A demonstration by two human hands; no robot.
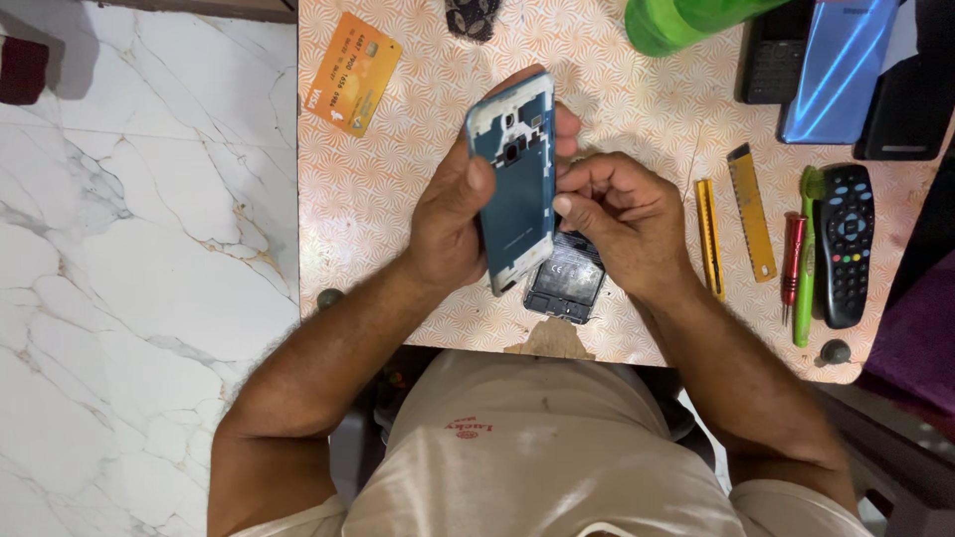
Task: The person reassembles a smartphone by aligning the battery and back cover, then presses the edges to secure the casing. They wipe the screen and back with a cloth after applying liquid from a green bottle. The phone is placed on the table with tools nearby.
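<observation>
The left hand (pixel 448 224) is gripping the blue phone frame (pixel 515 184) along its left edge — thumb pressing on the face, fingertips wrapping around the far side — and holding it upright above the counter (pixel 398 149). The right hand (pixel 622 214) is sitting just right of the frame, fingers curled together, thumb and fingertips pinching at its right edge. The frame is looking stripped: teal inner face, pale silver rim, dark camera cut-outs near the top. Just below the frame, a dark phone body (pixel 567 278) is lying flat on the counter, partly under the right hand. Up left of the frame, an orange card (pixel 353 72) is resting; well to its right, a yellow ruler (pixel 751 209) and black remote (pixel 846 244) are lying.
</observation>
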